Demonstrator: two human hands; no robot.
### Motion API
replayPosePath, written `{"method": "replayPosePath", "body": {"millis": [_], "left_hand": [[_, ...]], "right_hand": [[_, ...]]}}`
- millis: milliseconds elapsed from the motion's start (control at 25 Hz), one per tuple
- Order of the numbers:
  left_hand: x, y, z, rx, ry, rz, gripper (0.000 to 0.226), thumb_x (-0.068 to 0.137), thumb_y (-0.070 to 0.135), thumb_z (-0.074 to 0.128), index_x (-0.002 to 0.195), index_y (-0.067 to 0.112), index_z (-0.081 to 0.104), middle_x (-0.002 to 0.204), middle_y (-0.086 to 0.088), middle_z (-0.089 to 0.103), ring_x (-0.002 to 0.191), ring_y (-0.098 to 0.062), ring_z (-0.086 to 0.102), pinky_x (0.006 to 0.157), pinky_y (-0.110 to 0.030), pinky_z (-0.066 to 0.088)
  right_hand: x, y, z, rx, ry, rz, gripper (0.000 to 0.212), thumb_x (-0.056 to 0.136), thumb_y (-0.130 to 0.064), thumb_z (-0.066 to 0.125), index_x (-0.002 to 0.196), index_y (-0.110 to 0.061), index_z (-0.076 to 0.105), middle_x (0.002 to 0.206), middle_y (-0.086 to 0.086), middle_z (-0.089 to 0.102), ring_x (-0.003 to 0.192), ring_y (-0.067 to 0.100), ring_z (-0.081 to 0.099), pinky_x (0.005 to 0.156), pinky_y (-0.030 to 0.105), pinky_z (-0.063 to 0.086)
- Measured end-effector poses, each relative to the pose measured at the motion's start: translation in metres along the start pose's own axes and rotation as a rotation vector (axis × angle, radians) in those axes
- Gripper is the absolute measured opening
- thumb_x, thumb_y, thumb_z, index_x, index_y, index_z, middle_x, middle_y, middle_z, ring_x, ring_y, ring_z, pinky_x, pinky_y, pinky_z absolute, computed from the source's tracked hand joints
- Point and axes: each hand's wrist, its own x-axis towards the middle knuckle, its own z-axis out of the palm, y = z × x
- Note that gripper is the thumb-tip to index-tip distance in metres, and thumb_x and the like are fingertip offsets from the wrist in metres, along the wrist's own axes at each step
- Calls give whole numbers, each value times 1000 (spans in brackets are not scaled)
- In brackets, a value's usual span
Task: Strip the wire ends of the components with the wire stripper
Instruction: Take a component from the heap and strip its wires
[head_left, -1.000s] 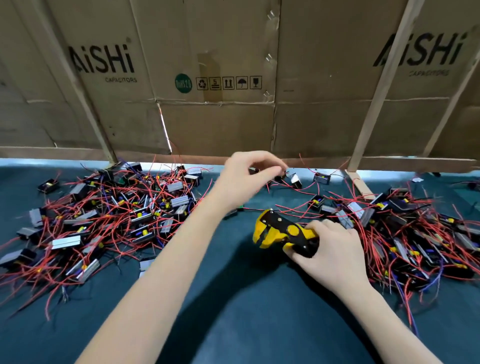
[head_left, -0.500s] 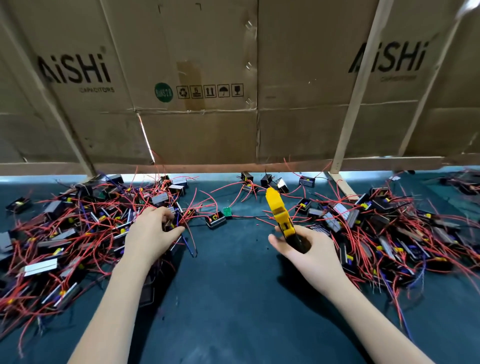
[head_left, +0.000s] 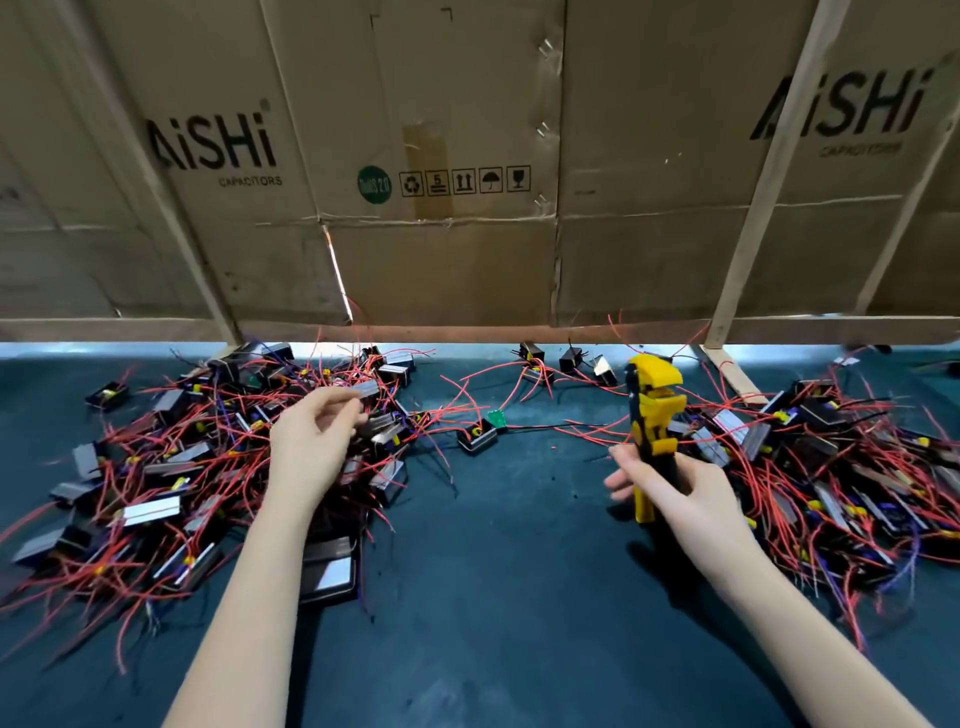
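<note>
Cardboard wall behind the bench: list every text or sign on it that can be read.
"AiSHi" over "CAPACITORS": left cardboard panel.
"AiSHi", small line under it blurred: right cardboard panel.
Green round sticker: print too blurred to be sure.
Handling symbols: recycling, "5" stacking, arrows up, umbrella, glass.

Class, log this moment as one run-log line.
left hand: pinching a component over left pile | right hand: holds wire stripper upright | stripping: not begun
</note>
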Motion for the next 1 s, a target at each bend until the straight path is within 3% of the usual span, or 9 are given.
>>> {"method": "replayPosePath", "body": {"millis": [120, 280, 440, 600, 680, 760, 1000], "left_hand": [[4, -7, -21, 318, 139, 95, 12, 88, 11, 63, 87, 20, 71, 82, 3, 70, 83, -17, 65, 80, -32, 49], [2, -11, -27, 559, -82, 21, 13, 77, 17, 77, 87, 23, 71, 82, 6, 69, 88, -20, 62, 77, -35, 52], [7, -11, -29, 629, -186, 73, 25, 73, 13, 81, 92, 25, 70, 103, -4, 60, 104, -26, 52, 85, -39, 47], [13, -25, -27, 826, -157, 69, 38, 78, 7, 68, 113, 23, 70, 120, -10, 56, 116, -33, 41, 90, -40, 43], [13, -27, -19, 956, -96, 92, 50, 82, 15, 67, 131, 23, 61, 126, -10, 54, 118, -32, 38, 93, -38, 40], [15, -30, -14, 1025, -66, 105, 57, 82, 24, 70, 137, 27, 55, 128, -9, 51, 120, -32, 37, 96, -36, 37], [19, -37, -10, 967, -51, 130, 35, 81, 22, 72, 115, 26, 67, 125, -11, 53, 120, -34, 40, 98, -41, 36]], "right_hand": [[4, 1, -4, 74, 30, 16, 51, 70, -51, 66, 85, -3, 71, 77, 13, 73, 72, 28, 70, 66, 25, 55], [5, -1, -8, 116, 43, 37, 58, 70, -52, 64, 91, 2, 69, 78, 19, 72, 70, 29, 70, 60, 25, 56], [6, 0, -10, 137, 30, 56, 57, 73, -51, 63, 96, 0, 69, 79, 19, 72, 72, 30, 71, 63, 27, 58], [6, 0, -11, 148, 49, 65, 58, 72, -53, 63, 97, -1, 69, 79, 20, 72, 73, 32, 71, 73, 39, 56], [6, 0, -12, 149, 53, 66, 57, 74, -52, 62, 97, -1, 69, 79, 22, 72, 73, 33, 71, 74, 41, 56], [6, 0, -12, 143, 55, 72, 54, 76, -51, 61, 97, -1, 69, 79, 22, 72, 74, 34, 71, 74, 42, 56], [6, 2, -13, 141, 62, 81, 53, 79, -50, 61, 97, -1, 69, 79, 22, 72, 76, 37, 71, 75, 44, 56]]}}
